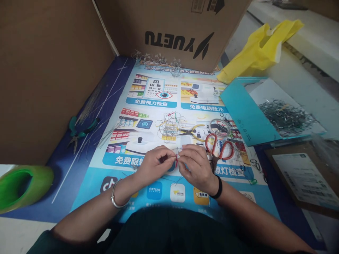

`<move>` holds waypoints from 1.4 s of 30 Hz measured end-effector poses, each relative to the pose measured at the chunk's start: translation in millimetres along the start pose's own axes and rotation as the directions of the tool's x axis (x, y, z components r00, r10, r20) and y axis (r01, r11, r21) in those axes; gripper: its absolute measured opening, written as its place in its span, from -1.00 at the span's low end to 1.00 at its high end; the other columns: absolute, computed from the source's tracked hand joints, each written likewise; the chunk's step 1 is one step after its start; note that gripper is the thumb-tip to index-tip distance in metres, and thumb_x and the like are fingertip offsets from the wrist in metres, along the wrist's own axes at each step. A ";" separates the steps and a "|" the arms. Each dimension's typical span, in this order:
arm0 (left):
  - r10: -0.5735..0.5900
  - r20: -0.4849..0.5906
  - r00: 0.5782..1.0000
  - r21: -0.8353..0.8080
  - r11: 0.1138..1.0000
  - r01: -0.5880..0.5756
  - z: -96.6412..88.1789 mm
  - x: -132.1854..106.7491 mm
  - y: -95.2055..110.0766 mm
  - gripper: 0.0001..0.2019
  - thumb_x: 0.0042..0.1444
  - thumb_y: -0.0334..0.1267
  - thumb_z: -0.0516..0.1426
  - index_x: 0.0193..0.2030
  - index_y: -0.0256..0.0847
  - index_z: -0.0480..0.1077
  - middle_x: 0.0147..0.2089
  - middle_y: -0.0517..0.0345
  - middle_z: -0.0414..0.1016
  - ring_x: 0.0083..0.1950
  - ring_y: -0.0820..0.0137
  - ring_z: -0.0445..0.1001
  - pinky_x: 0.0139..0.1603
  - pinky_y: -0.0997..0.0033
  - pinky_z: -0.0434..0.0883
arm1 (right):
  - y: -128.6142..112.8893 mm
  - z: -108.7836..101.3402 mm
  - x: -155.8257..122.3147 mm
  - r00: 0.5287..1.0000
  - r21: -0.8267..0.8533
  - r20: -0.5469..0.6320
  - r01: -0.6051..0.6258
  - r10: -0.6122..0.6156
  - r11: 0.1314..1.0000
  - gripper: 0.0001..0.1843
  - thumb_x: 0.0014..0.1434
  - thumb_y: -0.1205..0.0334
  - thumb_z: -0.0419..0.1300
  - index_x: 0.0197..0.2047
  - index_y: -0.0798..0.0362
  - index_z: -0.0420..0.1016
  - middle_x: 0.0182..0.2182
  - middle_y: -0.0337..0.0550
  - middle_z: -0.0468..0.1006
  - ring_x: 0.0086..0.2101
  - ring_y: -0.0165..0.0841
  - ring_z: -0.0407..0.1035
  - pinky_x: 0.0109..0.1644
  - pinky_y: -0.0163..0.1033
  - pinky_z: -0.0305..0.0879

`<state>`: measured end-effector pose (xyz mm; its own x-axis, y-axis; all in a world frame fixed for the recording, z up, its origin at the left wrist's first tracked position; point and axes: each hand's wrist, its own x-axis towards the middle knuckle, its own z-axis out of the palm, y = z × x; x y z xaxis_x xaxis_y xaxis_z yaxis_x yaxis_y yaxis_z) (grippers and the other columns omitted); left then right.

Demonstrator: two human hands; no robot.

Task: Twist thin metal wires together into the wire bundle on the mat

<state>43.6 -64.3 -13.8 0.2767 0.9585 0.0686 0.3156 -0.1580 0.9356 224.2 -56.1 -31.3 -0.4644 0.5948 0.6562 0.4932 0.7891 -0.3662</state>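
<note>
My left hand (157, 163) and my right hand (198, 165) meet above the printed poster, fingertips pinched close together. Between them is a thin red wire-like piece (176, 161), held at the fingertips; fine wire seems to run off it, too thin to follow. Just beyond my hands lies a loose tangle of thin wire (168, 125). Small pliers with yellow handles (188, 132) rest against that tangle. Beside my right hand are red-handled scissors (215, 157), their blades partly hidden behind it.
Teal-handled pliers (76, 135) and long straight wires lie left, near a roll of tape (39, 188). Cardboard boxes (169, 17) wall off the back and left. To the right are a turquoise box (238, 113) with wire clippings, a yellow bag (254, 53) and a labelled parcel (304, 178).
</note>
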 end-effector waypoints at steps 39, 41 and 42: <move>-0.235 0.182 0.955 -0.245 0.929 0.276 4.4 1.3 -10.1 -0.95 -0.05 -0.38 0.09 -0.49 -0.29 0.32 -0.52 0.27 0.24 -0.48 0.55 0.15 -0.45 0.53 0.13 | 1.1 2.9 -2.6 0.996 -0.040 0.041 0.080 -0.078 0.996 -0.80 0.03 0.51 0.20 -0.26 0.11 0.40 -0.29 -0.07 0.53 -0.09 -0.17 0.37 -0.09 -0.02 0.37; -0.239 0.088 0.967 -0.249 0.935 0.254 8.9 -0.9 -9.7 -0.95 -0.05 -0.39 0.10 -0.49 -0.29 0.31 -0.49 0.25 0.28 -0.45 0.53 0.19 -0.41 0.52 0.18 | 0.7 3.6 -3.5 0.997 -0.037 0.029 0.069 -0.068 0.997 -0.80 0.04 0.51 0.18 -0.25 0.09 0.40 -0.29 -0.08 0.53 -0.09 -0.18 0.37 -0.09 -0.02 0.38; -0.248 0.063 0.967 -0.276 0.926 0.256 10.9 -2.0 -9.3 -0.94 -0.04 -0.38 0.09 -0.49 -0.28 0.30 -0.49 0.26 0.27 -0.45 0.53 0.19 -0.41 0.52 0.18 | 0.5 3.8 -3.7 0.998 -0.032 0.018 0.058 -0.058 0.998 -0.80 0.04 0.50 0.17 -0.25 0.08 0.40 -0.29 -0.09 0.52 -0.09 -0.18 0.37 -0.09 -0.02 0.39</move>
<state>50.0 -67.3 -26.4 0.2466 0.9508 -0.1876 0.1121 0.1643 0.9800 223.3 -57.3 -36.4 -0.5054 0.5509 0.6641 0.4887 0.8171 -0.3059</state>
